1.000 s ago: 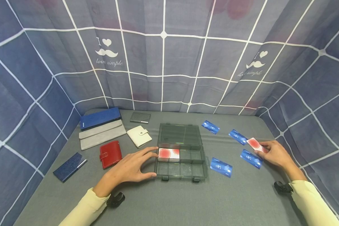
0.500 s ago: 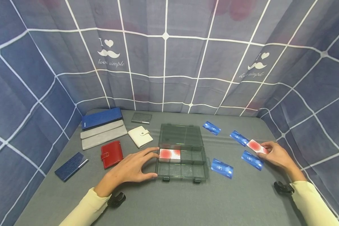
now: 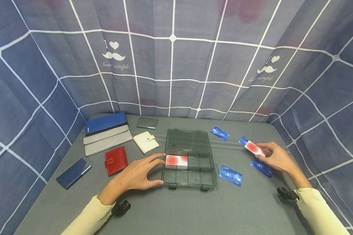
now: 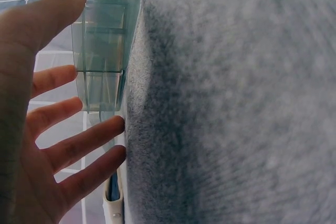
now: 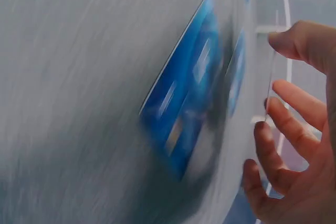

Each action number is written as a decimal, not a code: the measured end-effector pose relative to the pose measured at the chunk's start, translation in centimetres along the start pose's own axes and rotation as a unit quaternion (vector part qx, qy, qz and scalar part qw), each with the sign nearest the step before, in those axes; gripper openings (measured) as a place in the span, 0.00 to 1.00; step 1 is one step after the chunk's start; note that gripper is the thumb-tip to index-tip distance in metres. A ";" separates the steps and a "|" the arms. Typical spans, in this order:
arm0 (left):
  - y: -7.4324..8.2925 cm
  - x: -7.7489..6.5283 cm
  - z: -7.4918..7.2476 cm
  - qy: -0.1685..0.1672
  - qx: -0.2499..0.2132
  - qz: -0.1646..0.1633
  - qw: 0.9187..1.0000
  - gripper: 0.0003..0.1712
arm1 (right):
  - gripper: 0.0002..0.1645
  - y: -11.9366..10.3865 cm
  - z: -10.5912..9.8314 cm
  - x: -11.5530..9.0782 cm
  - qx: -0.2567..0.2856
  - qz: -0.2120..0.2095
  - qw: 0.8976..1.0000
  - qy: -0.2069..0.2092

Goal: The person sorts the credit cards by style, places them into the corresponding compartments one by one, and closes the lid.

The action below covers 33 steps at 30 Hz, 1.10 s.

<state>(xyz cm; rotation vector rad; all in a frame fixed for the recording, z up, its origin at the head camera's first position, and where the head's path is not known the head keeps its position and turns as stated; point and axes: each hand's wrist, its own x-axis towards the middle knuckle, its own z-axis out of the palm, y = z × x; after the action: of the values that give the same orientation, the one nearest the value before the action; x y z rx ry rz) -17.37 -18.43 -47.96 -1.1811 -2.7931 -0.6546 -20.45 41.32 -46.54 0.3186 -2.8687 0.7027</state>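
Note:
A white card with a red circle (image 3: 253, 147) is pinched between the thumb and fingers of my right hand (image 3: 277, 157). It is above the table and covers part of a blue VIP card (image 3: 243, 140); another VIP card (image 3: 262, 168) lies just under the hand. The right wrist view shows the pinched card edge-on. My left hand (image 3: 134, 173) has its fingers spread at the left side of a dark see-through divided box (image 3: 189, 142), fingertips at its edge. Red-and-white cards (image 3: 176, 161) lie in the box's back-left compartments. The lid lies open to the back.
Two more VIP cards (image 3: 230, 175) lie right of the box. Leftward are a red wallet (image 3: 116, 160), a cream wallet (image 3: 146, 142), a dark blue cardholder (image 3: 74, 173), a grey long wallet (image 3: 107, 140), a blue long wallet (image 3: 106, 123) and a dark cardholder (image 3: 147, 123).
My right hand has moved left and slightly back with the white-and-red card, which now overlaps the farther VIP card. The left hand and the box stay put.

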 end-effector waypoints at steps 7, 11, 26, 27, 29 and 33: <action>0.0 0.1 0.0 -0.002 0.001 0.000 1.000 0.39 | 0.31 -5.0 1.2 1.5 0.010 -0.069 0.998 -0.001; 0.0 0.1 0.0 -0.002 -0.002 0.000 1.000 0.39 | 0.31 -8.2 2.1 2.0 0.017 -0.110 0.994 0.005; 0.2 0.1 -0.3 -0.014 0.020 -0.010 1.000 0.41 | 0.32 -17.9 4.4 4.2 -0.011 -0.182 0.981 -0.072; 0.2 0.1 -0.3 -0.014 0.020 -0.010 1.000 0.41 | 0.31 -18.5 4.5 4.4 -0.009 -0.191 0.979 -0.077; 0.2 0.0 -0.3 -0.013 0.023 -0.010 1.000 0.41 | 0.31 -19.6 4.8 4.7 -0.008 -0.206 0.975 -0.085; 0.2 0.1 -0.3 -0.013 0.025 -0.010 1.000 0.41 | 0.31 -21.6 5.6 5.5 -0.017 -0.233 0.968 -0.093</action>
<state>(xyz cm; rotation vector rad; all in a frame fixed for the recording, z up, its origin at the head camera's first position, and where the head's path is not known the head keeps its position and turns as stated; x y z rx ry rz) -17.32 -18.31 -47.62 -1.1616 -2.8288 -0.5710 -21.08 19.06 -40.84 1.0614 -2.7968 0.5551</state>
